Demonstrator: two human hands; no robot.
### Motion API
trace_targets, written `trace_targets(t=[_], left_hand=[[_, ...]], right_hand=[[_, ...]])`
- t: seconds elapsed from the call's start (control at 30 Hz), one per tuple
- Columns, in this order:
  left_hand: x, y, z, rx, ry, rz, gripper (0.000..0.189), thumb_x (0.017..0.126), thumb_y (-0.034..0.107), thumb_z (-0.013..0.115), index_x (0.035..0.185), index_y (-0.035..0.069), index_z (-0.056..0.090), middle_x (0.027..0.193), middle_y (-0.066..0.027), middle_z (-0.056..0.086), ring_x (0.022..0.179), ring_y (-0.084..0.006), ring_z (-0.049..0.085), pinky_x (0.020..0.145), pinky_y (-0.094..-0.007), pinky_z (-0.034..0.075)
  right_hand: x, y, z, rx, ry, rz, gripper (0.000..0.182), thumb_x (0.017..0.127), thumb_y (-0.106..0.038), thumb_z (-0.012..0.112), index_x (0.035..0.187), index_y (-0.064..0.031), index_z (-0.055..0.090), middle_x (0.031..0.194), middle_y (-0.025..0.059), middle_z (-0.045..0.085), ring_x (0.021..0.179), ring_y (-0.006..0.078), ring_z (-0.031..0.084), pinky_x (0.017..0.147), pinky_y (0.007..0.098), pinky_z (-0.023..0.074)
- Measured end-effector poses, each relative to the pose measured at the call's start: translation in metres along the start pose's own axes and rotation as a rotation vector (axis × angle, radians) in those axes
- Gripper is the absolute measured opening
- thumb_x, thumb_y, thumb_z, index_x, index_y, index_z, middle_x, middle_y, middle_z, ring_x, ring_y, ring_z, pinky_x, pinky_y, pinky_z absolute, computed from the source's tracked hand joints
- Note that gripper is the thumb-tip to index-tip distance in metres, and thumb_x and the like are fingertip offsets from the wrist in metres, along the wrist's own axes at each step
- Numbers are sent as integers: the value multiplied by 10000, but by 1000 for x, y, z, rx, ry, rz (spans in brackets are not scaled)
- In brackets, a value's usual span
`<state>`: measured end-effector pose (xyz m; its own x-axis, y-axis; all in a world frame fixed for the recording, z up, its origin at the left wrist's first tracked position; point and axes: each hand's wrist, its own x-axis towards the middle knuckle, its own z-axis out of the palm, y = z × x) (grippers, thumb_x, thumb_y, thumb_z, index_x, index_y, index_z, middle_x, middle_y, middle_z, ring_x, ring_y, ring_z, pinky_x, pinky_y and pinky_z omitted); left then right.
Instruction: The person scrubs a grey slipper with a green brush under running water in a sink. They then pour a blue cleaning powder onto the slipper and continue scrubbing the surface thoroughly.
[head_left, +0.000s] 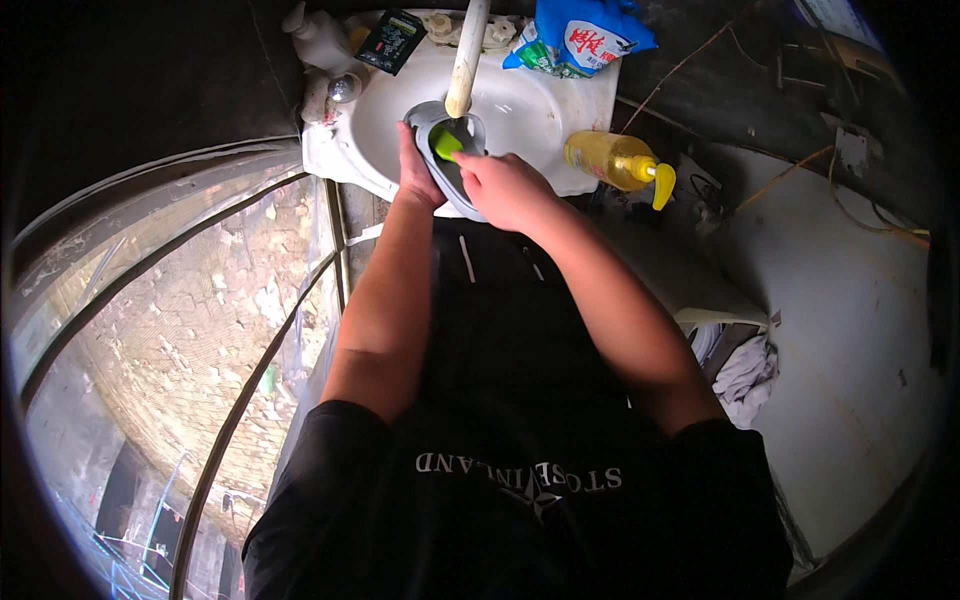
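A white ceramic washbasin lies in front of me. Over its near edge my left hand holds a grey oval container, tilted, by its left side. My right hand grips a bright green tool, perhaps a brush or scrubber, whose end is inside the container. The fingers hide the rest of that tool. A pale pipe-like spout comes down from above and ends just over the container's far end.
A yellow pump bottle lies on the basin's right rim. A blue bag, tap knobs, a black packet and a white pump bottle line the back. A window is at left, white cloth at right.
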<state>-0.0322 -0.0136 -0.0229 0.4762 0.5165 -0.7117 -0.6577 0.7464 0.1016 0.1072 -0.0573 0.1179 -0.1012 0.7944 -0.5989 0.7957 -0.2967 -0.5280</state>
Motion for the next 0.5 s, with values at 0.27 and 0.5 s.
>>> trace_targets(t=[0.27,0.5], left_hand=[[3,2,-11,32,-108,-54,982,895,838,204,1419,62,498,1366,-194,576,1230,-408,552,1109,-548,389],[26,-10,-5,-7,-85,39,938,906,810,295,1427,54,483,1349,-203,583,1200,-402,572,1081,-534,422]], right_hand=[[0,12,1,52,-25,-43,406,984,-251,474,1365,-172,592,915,239,691,818,392,679,752,470,530],[10,14,-7,79,-24,24,402,991,-233,482,1374,-165,583,894,239,682,799,384,678,726,450,520]])
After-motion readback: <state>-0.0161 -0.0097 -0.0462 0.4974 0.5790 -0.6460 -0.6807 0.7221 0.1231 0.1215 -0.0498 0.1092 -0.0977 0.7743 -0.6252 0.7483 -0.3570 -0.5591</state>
